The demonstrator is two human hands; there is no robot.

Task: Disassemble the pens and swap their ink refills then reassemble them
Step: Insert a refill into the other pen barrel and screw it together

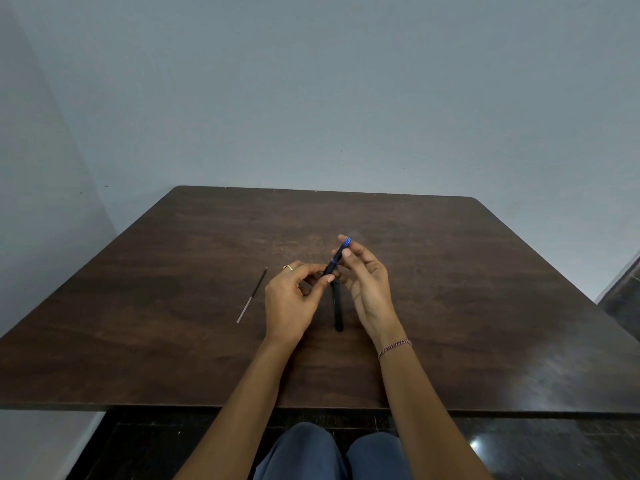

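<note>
Dark brown wood grain covers the table (450, 271) in the head view. Its far edge at 12 o'clock meets a plain grey-blue wall (311, 98), and two walls join in a corner at 10 o'clock. Glossy black floor (536, 445) shows below the near edge at 6 o'clock and past the table's side at 3 o'clock. Knees (304, 452) in blue-grey trousers sit at 6 o'clock.

Over the middle of the table both hands hold a black pen (335, 262), which is tilted with its blue tip pointing toward 1 o'clock. The left hand (294, 299), with a ring (288, 267) on one finger, pinches the lower end between thumb and fingertips. The right hand (367, 289), with a bracelet (394, 348) at the wrist, pinches the upper part just below the tip.

At 6 o'clock from the held pen, between the wrists, a second pen (337, 310) lies on the wood; whether it is whole cannot be told. A thin refill (252, 295) lies alone at 9 o'clock of the left hand, near it but not touching.
</note>
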